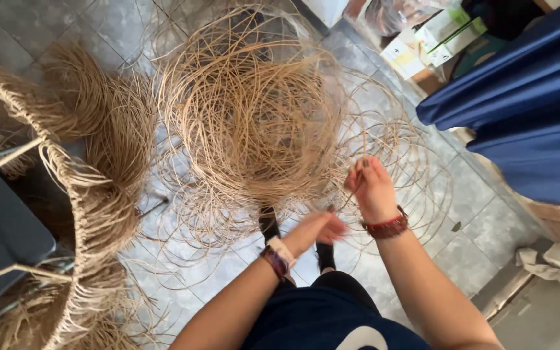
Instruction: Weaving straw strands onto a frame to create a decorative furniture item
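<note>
Many thin tan rattan strands [254, 123], loosely coiled, tangled, right hand [372, 188] pinching one

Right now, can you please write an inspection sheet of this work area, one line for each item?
Surface: grey tiled floor, partly covered by loose strands.
Job's things: big tangled coil of tan rattan strands; a thin strand runs to the right hand.
Clutter: fringed woven piece on a frame at the left; boxes at the top right.
Grippers: right hand pinches a strand, red wristband; left hand is motion-blurred, grip unclear, band on the wrist.
Cables: nothing seen.
Surroundings: blue cloth at the right; dark shoes below the coil.
</note>
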